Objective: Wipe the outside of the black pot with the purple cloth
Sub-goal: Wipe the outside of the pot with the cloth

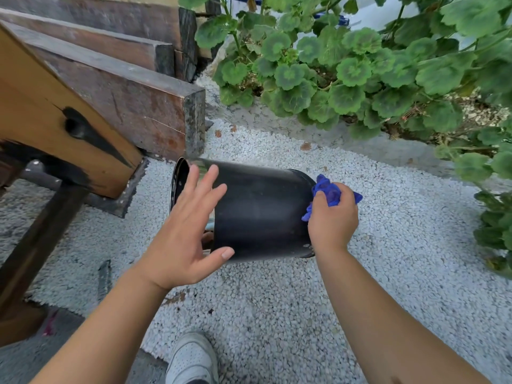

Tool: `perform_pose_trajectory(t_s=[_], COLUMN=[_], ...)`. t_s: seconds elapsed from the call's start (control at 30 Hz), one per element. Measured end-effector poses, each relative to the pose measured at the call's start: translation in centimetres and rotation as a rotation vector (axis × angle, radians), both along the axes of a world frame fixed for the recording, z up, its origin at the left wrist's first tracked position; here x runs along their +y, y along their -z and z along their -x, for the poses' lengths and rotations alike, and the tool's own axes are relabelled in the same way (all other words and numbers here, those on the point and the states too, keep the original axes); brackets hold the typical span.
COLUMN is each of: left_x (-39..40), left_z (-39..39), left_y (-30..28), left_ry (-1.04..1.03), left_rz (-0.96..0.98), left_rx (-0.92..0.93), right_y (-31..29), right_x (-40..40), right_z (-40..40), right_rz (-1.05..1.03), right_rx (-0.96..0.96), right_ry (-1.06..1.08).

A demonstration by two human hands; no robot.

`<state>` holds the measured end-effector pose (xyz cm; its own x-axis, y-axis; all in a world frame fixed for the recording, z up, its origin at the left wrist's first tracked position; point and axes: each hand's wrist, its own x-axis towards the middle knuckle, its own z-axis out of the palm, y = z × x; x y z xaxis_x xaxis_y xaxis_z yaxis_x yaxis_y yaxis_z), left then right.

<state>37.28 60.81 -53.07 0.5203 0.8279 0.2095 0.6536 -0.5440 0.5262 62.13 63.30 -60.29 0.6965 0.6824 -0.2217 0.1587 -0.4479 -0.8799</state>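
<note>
The black pot (260, 212) lies on its side above the white gravel, one end facing left and the other right. My left hand (188, 228) is spread flat against the pot's left part, fingers straight, thumb under its lower side. My right hand (333, 220) grips the bunched purple cloth (329, 192) and presses it against the pot's right end. Most of the cloth is hidden inside my fist.
Stacked wooden beams (124, 87) and a wooden bench frame (50, 128) stand close on the left. Leafy green plants (360, 70) fill the upper right behind a concrete kerb. White gravel (277, 314) covers the ground. A white shoe (192, 358) shows at the bottom.
</note>
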Motion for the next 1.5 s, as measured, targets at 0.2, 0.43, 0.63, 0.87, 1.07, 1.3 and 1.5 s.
perform_pose_trajectory(t_s=[0.2,0.43,0.63,0.87,1.07,1.3,1.5], left_x=[-0.9,4.0,2.9,-0.5,0.7,0.3,0.3], left_z=[-1.0,-0.2,1.6,1.4,-0.4,0.9,2.7], left_y=[-0.3,-3.2,-2.0,-0.7,-0.9,-0.1,0.4], left_ry=[-0.164,-0.621,-0.746,-0.364,-0.259,-0.313,-0.506], left_rz=[0.141,0.398,0.385,0.166,0.080,0.076,0.022], left_rx=[-0.246,-0.503,-0.526,-0.349,-0.471,-0.405,-0.247], right_y=[-1.4,-3.9,-4.0,-8.5,-11.6,-8.0,-4.0], right_x=[2.6,5.6,5.4,4.9,-0.7,-2.2,-1.6], right_z=[-2.9,-2.7,-1.7,-0.4,9.7,10.4,5.0], right_rz=[0.095,0.031,-0.024,-0.298,-0.422,-0.404,-0.280], right_rx=[0.464,0.596,0.661,0.457,-0.096,-0.526,-0.629], right_ry=[-0.006,-0.171,-0.096,-0.038,-0.727,-0.855,-0.757])
